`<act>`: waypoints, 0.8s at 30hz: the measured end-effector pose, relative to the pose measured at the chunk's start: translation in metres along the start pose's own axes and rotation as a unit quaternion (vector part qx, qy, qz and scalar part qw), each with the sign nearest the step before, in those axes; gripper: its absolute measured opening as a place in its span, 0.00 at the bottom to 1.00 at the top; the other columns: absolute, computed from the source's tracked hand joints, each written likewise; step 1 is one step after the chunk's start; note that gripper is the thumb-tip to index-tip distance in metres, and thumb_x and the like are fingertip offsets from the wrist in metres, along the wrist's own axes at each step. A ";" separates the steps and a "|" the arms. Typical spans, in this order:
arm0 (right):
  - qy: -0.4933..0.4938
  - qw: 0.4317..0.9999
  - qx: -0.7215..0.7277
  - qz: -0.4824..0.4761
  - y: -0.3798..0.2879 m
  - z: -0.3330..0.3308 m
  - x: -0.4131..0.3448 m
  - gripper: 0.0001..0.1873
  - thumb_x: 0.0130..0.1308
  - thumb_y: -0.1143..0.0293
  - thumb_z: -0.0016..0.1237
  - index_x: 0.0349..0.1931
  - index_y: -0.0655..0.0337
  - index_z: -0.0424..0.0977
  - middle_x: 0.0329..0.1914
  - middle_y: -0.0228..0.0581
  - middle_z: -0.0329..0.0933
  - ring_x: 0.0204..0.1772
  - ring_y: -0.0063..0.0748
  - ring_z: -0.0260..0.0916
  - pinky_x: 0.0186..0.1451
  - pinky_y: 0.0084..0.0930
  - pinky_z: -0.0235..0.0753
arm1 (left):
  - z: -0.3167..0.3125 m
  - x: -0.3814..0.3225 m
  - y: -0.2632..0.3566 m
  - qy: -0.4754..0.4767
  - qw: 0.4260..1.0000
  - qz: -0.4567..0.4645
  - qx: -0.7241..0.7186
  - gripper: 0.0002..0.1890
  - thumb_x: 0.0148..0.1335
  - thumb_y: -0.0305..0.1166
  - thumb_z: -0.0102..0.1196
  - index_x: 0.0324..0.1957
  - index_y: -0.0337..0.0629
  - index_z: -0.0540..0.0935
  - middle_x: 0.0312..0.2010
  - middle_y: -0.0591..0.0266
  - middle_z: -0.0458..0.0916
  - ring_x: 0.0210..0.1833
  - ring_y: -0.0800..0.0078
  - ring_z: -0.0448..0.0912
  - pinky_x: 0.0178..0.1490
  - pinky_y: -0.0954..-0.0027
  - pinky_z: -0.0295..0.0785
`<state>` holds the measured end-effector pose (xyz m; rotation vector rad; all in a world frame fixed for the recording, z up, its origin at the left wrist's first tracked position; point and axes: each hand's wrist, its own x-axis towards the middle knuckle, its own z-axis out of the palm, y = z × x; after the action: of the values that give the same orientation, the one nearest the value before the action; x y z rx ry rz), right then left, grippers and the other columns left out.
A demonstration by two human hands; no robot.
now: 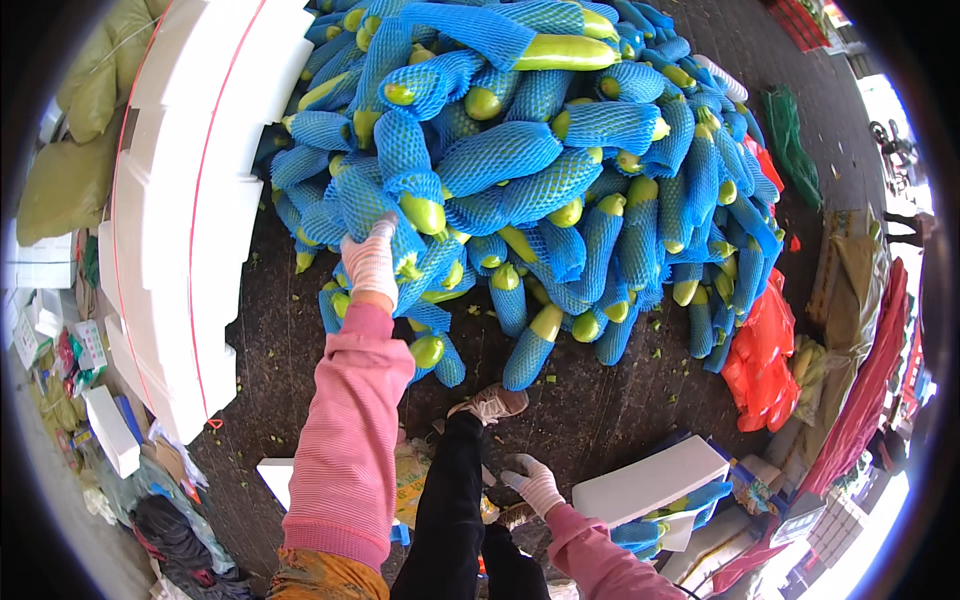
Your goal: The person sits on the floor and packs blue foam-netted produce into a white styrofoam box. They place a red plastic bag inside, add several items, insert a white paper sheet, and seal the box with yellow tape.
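Note:
A large heap of green zucchini in blue foam net sleeves (499, 154) lies on the dark floor before me. My left hand (371, 262), in a striped knit glove, reaches to the heap's left front, its fingers on a sleeved zucchini (360, 199); how firmly they grip it is hard to see. My right hand (534, 484), gloved alike, hangs low near my legs with fingers apart and nothing in it. Beside it at the right is a white foam box (652, 480) with more sleeved zucchini (637, 536) showing at its edge.
Stacked white foam boxes (202, 187) bound with red strapping stand at the left. Red plastic bags (761, 360) lie right of the heap, a green net bag (793, 146) farther back. My shoe (495, 403) is close to the heap's front edge. Leaf scraps dot the floor.

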<state>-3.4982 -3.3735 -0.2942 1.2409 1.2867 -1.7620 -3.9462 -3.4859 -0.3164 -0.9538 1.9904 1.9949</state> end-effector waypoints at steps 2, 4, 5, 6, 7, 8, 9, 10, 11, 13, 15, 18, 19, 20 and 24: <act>0.014 1.000 -0.022 -0.012 -0.012 -0.005 -0.002 0.19 0.59 0.75 0.59 0.51 0.68 0.74 0.45 0.37 0.80 0.48 0.23 0.72 0.54 0.22 0.72 | -0.001 -0.034 -0.008 -0.062 0.995 -0.005 0.071 0.38 0.46 0.35 0.72 0.58 0.27 0.69 0.50 0.50 0.77 0.47 0.65 0.76 0.53 0.68 0.72; 0.017 1.000 0.021 -0.003 -0.009 -0.001 -0.007 0.19 0.59 0.75 0.59 0.51 0.67 0.75 0.44 0.37 0.80 0.47 0.23 0.73 0.54 0.21 0.72 | -0.038 -0.059 -0.042 -0.062 0.985 0.075 0.140 0.39 0.46 0.33 0.72 0.57 0.26 0.68 0.50 0.50 0.77 0.46 0.66 0.77 0.53 0.67 0.73; 0.022 0.999 0.028 0.001 -0.003 -0.002 -0.006 0.19 0.59 0.75 0.59 0.51 0.67 0.75 0.44 0.37 0.80 0.47 0.23 0.73 0.54 0.20 0.72 | -0.046 -0.082 -0.051 -0.095 0.981 0.037 0.166 0.41 0.46 0.33 0.73 0.59 0.26 0.67 0.50 0.50 0.77 0.48 0.65 0.76 0.54 0.67 0.72; 0.030 0.999 0.034 0.005 0.002 -0.004 -0.005 0.18 0.59 0.75 0.59 0.51 0.67 0.75 0.45 0.37 0.80 0.47 0.23 0.73 0.54 0.20 0.72 | -0.050 -0.101 -0.060 -0.128 0.974 -0.001 0.189 0.42 0.45 0.34 0.73 0.60 0.26 0.65 0.51 0.50 0.77 0.49 0.65 0.76 0.55 0.67 0.72; 0.024 1.000 0.013 -0.003 0.003 -0.004 -0.004 0.18 0.59 0.75 0.58 0.50 0.67 0.75 0.45 0.38 0.81 0.47 0.23 0.73 0.54 0.20 0.72 | -0.059 -0.111 -0.070 -0.148 0.965 -0.029 0.212 0.45 0.46 0.36 0.74 0.62 0.26 0.64 0.51 0.50 0.77 0.50 0.65 0.76 0.56 0.68 0.71; 0.015 1.000 0.005 -0.002 0.004 -0.005 -0.004 0.18 0.59 0.75 0.58 0.50 0.67 0.75 0.44 0.38 0.81 0.47 0.23 0.73 0.54 0.21 0.72 | -0.069 -0.114 -0.080 -0.164 0.957 -0.058 0.234 0.47 0.46 0.38 0.74 0.64 0.27 0.62 0.51 0.49 0.77 0.51 0.65 0.76 0.57 0.69 0.70; 0.015 1.000 -0.003 0.002 0.007 -0.008 -0.001 0.18 0.59 0.75 0.58 0.50 0.67 0.75 0.44 0.39 0.81 0.47 0.23 0.73 0.54 0.21 0.72 | -0.067 -0.116 -0.088 -0.192 0.922 -0.050 0.334 0.46 0.47 0.40 0.73 0.64 0.27 0.63 0.51 0.48 0.77 0.51 0.64 0.76 0.57 0.69 0.71; 0.004 1.000 -0.013 0.004 0.015 -0.009 0.002 0.18 0.59 0.75 0.58 0.50 0.67 0.75 0.44 0.39 0.81 0.47 0.23 0.74 0.54 0.21 0.72 | -0.075 -0.115 -0.092 -0.206 0.877 -0.040 0.432 0.46 0.48 0.42 0.72 0.64 0.27 0.64 0.52 0.47 0.77 0.51 0.64 0.77 0.57 0.69 0.71; 0.004 0.999 -0.039 -0.012 0.026 -0.011 0.012 0.19 0.58 0.74 0.59 0.51 0.67 0.75 0.44 0.40 0.81 0.46 0.24 0.74 0.54 0.22 0.72 | -0.088 -0.094 -0.106 -0.280 0.852 0.018 0.441 0.41 0.50 0.46 0.71 0.60 0.29 0.69 0.50 0.47 0.79 0.47 0.63 0.79 0.53 0.67 0.73; 0.059 0.998 -0.016 0.017 0.028 -0.032 0.007 0.20 0.58 0.73 0.59 0.51 0.66 0.75 0.42 0.38 0.81 0.44 0.24 0.74 0.51 0.22 0.73 | -0.039 -0.094 -0.065 -0.321 0.849 0.030 0.419 0.34 0.50 0.39 0.73 0.55 0.31 0.74 0.34 0.65 0.78 0.32 0.80 0.73 0.40 0.73 0.74; 0.063 0.997 -0.023 0.026 0.041 -0.047 0.012 0.20 0.58 0.73 0.60 0.51 0.67 0.75 0.42 0.38 0.81 0.42 0.25 0.75 0.47 0.22 0.75 | -0.029 -0.058 -0.050 -0.206 0.850 0.231 0.427 0.33 0.50 0.38 0.73 0.55 0.32 0.73 0.32 0.66 0.77 0.30 0.81 0.72 0.38 0.73 0.74; 0.087 0.992 -0.067 0.055 0.038 -0.051 0.015 0.22 0.57 0.72 0.60 0.52 0.67 0.74 0.42 0.40 0.81 0.42 0.26 0.75 0.47 0.22 0.75 | 0.021 -0.007 -0.007 -0.102 0.910 0.243 0.321 0.40 0.50 0.37 0.73 0.61 0.32 0.67 0.43 0.54 0.78 0.40 0.71 0.76 0.41 0.69 0.76; 0.090 0.993 -0.053 0.053 0.029 -0.045 0.015 0.22 0.57 0.71 0.61 0.52 0.67 0.74 0.42 0.41 0.81 0.42 0.26 0.76 0.48 0.23 0.75 | 0.044 0.000 0.016 -0.079 0.940 0.151 0.296 0.45 0.47 0.39 0.73 0.64 0.33 0.64 0.51 0.46 0.74 0.49 0.62 0.75 0.50 0.64 0.73; 0.092 0.994 -0.041 0.048 0.017 -0.034 0.017 0.23 0.57 0.71 0.61 0.53 0.68 0.74 0.43 0.42 0.81 0.43 0.26 0.76 0.49 0.23 0.75 | 0.062 0.004 0.033 -0.053 0.960 0.058 0.269 0.50 0.45 0.42 0.74 0.67 0.35 0.61 0.59 0.38 0.70 0.59 0.53 0.73 0.60 0.60 0.70; -0.004 0.999 0.040 0.034 -0.034 0.006 0.022 0.18 0.61 0.71 0.58 0.51 0.67 0.75 0.42 0.36 0.80 0.43 0.22 0.74 0.49 0.22 0.74 | 0.093 0.005 0.016 -0.032 0.936 0.097 0.337 0.57 0.40 0.34 0.76 0.70 0.35 0.53 0.64 0.39 0.66 0.65 0.52 0.68 0.67 0.60 0.63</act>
<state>-3.5379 -3.3667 -0.3021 1.3057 1.1659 -1.7838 -3.9882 -3.4016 -0.3148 -0.5339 2.5316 1.2098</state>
